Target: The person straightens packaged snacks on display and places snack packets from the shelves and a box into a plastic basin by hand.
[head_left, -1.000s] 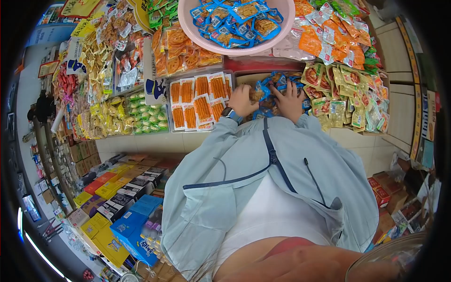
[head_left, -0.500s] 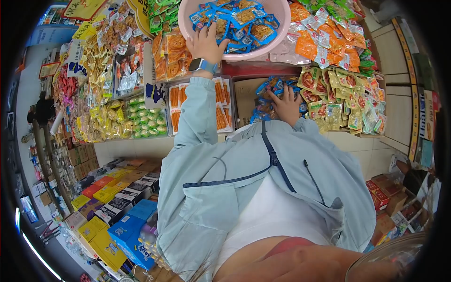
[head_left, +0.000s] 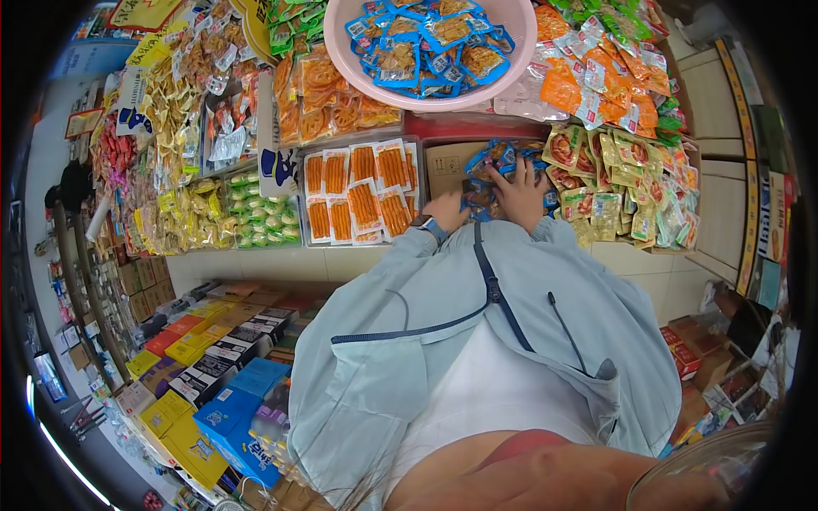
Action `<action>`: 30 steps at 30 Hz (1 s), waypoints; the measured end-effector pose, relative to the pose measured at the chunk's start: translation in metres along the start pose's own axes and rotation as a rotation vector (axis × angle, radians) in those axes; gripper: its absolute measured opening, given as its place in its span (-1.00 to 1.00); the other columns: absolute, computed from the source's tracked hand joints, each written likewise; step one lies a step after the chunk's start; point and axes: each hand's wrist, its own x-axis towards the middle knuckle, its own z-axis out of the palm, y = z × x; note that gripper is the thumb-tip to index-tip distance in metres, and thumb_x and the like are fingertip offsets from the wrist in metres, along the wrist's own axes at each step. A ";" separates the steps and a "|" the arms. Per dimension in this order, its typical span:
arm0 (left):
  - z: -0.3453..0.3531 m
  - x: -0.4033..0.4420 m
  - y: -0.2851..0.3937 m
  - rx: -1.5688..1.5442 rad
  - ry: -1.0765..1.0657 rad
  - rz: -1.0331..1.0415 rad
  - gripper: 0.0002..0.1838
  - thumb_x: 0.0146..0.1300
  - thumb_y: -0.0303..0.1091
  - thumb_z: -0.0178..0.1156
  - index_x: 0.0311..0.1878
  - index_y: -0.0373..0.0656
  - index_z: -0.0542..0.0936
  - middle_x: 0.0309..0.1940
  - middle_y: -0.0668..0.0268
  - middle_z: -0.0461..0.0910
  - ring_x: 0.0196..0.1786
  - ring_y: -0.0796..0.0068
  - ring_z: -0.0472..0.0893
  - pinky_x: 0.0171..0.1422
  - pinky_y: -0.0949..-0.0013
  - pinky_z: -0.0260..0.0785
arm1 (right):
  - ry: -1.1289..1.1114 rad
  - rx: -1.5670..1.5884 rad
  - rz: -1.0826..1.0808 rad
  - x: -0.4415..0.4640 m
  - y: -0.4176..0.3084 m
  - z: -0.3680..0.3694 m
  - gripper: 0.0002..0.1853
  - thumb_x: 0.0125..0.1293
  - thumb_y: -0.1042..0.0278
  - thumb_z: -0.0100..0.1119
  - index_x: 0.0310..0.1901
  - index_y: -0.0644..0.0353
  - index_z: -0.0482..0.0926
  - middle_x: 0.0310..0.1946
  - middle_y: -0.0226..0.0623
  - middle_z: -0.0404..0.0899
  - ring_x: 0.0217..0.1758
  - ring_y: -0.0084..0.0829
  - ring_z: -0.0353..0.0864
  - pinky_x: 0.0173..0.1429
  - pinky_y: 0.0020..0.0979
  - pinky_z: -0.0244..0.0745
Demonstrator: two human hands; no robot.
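Observation:
Several blue snack packets lie in a low cardboard compartment at the near edge of the display. My right hand rests over them with fingers spread, open. At the left side of the same packets is my left hand, palm down, its fingers curled out of sight against them. A watch sits on the left wrist. Beyond the hands, a pink basin holds more blue packets of the same kind. The undersides of both hands are hidden.
Orange stick snacks in white packs fill the bin to the left. Gold packets are heaped to the right, orange packets behind them. Stacked boxes stand on the floor at lower left.
My left hand has moved from the pink basin's near left rim down to the blue packets in the cardboard compartment. My right hand stays on those packets.

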 end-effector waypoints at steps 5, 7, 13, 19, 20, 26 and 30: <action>0.024 -0.001 -0.012 -0.280 -0.063 -0.013 -0.31 0.13 -0.16 0.40 0.28 -0.18 0.36 -0.12 -0.09 0.64 -0.04 -0.13 0.65 0.08 0.07 0.50 | -0.006 -0.003 -0.003 0.001 -0.002 -0.004 -0.40 0.21 -0.01 0.29 0.33 -0.54 0.41 0.40 0.05 0.21 0.40 -0.02 0.23 0.26 0.26 0.14; 0.023 -0.004 -0.013 -0.410 -0.027 -0.004 -0.31 0.11 -0.20 0.41 0.28 -0.15 0.36 -0.16 -0.04 0.65 -0.07 -0.10 0.66 0.04 0.09 0.50 | 0.011 -0.012 -0.011 0.001 -0.001 -0.003 -0.40 0.22 -0.01 0.29 0.33 -0.55 0.40 0.41 0.05 0.20 0.40 -0.02 0.23 0.27 0.25 0.14; -0.021 -0.030 -0.002 -0.293 0.117 -0.120 -0.41 0.10 -0.32 0.35 0.24 -0.02 0.42 -0.30 0.13 0.63 -0.17 0.08 0.68 -0.10 0.11 0.48 | 0.010 0.001 -0.001 0.000 -0.003 -0.007 -0.40 0.24 -0.01 0.28 0.33 -0.52 0.40 0.42 0.07 0.20 0.41 -0.01 0.24 0.29 0.25 0.14; -0.095 -0.058 0.011 -0.667 0.422 -0.038 -0.68 0.19 -0.45 0.26 0.03 -0.13 0.57 -0.31 0.28 0.60 -0.22 0.36 0.61 -0.09 0.33 0.47 | 0.012 -0.006 0.014 0.000 -0.004 -0.004 -0.39 0.22 0.02 0.30 0.33 -0.51 0.40 0.42 0.07 0.19 0.40 -0.01 0.25 0.30 0.25 0.15; -0.108 -0.056 0.011 -0.824 0.466 0.026 -0.69 0.20 -0.47 0.25 0.03 -0.16 0.57 -0.29 0.31 0.60 -0.19 0.42 0.61 -0.07 0.37 0.46 | -0.004 -0.009 0.023 -0.001 -0.005 -0.004 -0.39 0.22 0.02 0.30 0.33 -0.50 0.40 0.42 0.06 0.19 0.40 -0.01 0.25 0.30 0.25 0.15; -0.232 -0.011 0.048 -1.511 0.671 0.273 -0.72 0.23 -0.53 0.27 0.02 -0.24 0.57 -0.15 0.34 0.58 -0.04 0.54 0.57 0.07 0.43 0.43 | 0.010 -0.010 0.019 -0.001 -0.006 -0.009 -0.38 0.21 0.04 0.30 0.34 -0.51 0.40 0.40 0.05 0.22 0.40 -0.01 0.25 0.31 0.24 0.15; -0.291 0.067 0.033 -1.423 0.736 0.324 -0.72 0.27 -0.49 0.25 0.05 -0.22 0.55 -0.06 0.26 0.57 0.02 0.43 0.56 0.11 0.32 0.44 | -0.025 0.011 0.039 -0.001 -0.007 -0.011 -0.32 0.22 0.05 0.30 0.39 -0.53 0.33 0.39 0.04 0.23 0.41 0.00 0.24 0.31 0.24 0.15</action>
